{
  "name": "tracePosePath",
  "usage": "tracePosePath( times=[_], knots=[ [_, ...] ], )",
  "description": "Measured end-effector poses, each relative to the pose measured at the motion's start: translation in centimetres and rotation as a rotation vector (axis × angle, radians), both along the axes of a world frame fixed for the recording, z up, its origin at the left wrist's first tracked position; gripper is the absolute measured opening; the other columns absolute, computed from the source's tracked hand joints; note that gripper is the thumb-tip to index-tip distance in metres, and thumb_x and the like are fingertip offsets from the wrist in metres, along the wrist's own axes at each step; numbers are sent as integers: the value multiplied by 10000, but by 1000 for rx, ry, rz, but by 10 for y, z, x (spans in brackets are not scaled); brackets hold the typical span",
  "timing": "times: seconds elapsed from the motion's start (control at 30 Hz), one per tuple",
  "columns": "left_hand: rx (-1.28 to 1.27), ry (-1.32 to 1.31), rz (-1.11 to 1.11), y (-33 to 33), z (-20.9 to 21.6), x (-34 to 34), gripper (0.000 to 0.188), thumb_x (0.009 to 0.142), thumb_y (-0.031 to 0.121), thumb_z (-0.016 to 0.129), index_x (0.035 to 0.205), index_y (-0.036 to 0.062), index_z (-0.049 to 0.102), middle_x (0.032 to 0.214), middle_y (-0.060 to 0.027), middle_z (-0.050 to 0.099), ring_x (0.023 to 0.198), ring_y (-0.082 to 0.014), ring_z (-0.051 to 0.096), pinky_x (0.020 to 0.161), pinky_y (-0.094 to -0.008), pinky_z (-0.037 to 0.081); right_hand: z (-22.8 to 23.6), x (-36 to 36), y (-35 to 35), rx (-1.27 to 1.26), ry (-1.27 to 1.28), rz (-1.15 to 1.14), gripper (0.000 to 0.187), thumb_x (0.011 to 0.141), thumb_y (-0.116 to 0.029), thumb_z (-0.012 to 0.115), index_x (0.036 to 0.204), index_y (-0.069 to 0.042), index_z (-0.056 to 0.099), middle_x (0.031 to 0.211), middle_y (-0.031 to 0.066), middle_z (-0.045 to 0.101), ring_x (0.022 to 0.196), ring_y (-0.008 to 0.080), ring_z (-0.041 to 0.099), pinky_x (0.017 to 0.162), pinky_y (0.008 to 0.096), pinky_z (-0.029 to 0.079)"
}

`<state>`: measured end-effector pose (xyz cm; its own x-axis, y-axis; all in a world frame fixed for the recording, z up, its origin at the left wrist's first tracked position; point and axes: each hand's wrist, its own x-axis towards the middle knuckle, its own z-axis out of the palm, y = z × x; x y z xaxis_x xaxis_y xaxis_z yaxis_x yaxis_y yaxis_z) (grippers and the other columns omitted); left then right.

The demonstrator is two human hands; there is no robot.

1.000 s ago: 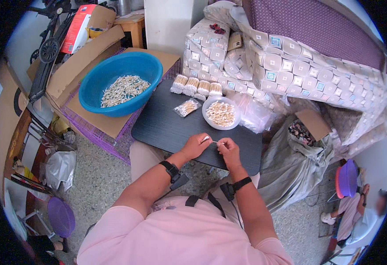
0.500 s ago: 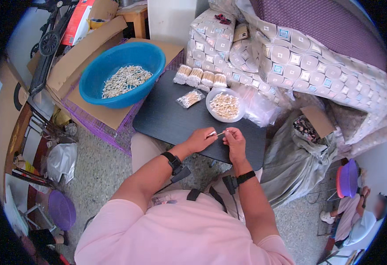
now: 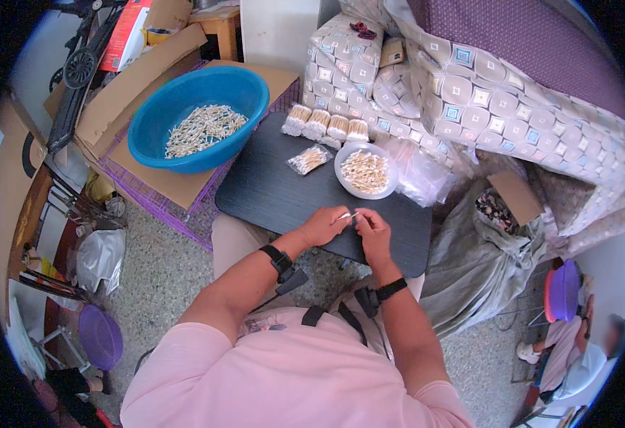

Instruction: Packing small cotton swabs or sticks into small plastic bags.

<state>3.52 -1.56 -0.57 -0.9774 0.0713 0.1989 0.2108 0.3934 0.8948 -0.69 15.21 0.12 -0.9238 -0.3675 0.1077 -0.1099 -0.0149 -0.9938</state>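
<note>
Black tabletop (image 3: pixel 277 182) spreads beneath my hands, reaching almost to my lap. My left hand (image 3: pixel 325 225) is curled closed around a cotton swab (image 3: pixel 344 216), its white end poking out past the thumb; how many more my palm hides, I cannot tell. My right hand (image 3: pixel 374 234) pinches a thin stick (image 3: pixel 356 214) at the fingertips, just beside that white end. Whether the two touch is too fine to make out. I hold them close together in front of me, I suppose, because such slight things need both hands and a near eye.

The white bowl (image 3: pixel 342 182) of loose swabs sits just past my right hand, presumably for an easy reach. It stands between me and part of a row of swab bundles (image 3: pixel 326 127) at the far edge. A small clear packet (image 3: pixel 309 160) lies left of it, while crumpled plastic bags (image 3: pixel 426 175) crowd its right side. The big blue basin (image 3: pixel 148 128), holding more swabs, rests on cardboard (image 3: pixel 173 187) off to my left.
</note>
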Motion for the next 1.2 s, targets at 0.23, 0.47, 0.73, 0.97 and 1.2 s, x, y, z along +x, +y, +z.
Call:
tracePosePath(
  times=[0.23,0.47,0.73,0.97,1.2],
  knots=[
    [-74,58,9,2,10,1,264,972,282,476,923,42,576,707,-95,581,669,-219,575,634,-370,450,-8,-1,0,192,295,-77,194,880,-79,628,1067,-42,663,926,72,647,809,136,613,718,264,491],
    [-32,-59,-21,-1,19,8,302,981,306,445,924,39,576,718,-107,600,679,-261,592,640,-390,457,-7,4,1,194,307,-62,207,896,-111,601,1083,-41,660,962,103,655,874,193,633,778,302,499],
    [-98,21,32,-3,7,5,292,968,309,462,956,37,566,817,-172,620,789,-368,608,691,-446,459,3,14,-3,312,464,-7,245,884,-90,595,1120,-50,649,1011,127,651,918,249,636,812,333,495],
    [-65,91,38,-2,-1,1,302,962,322,470,980,41,580,876,-185,630,847,-382,611,737,-441,466,3,13,-4,361,460,-27,226,884,-81,600,1103,-44,644,962,102,637,836,193,622,758,297,495],
    [-31,93,54,-1,5,4,310,962,319,468,959,42,606,880,-182,643,852,-357,625,740,-425,469,-7,19,4,265,429,-26,184,916,-110,584,1073,-29,635,928,55,638,767,109,597,687,258,491]
  ],
)
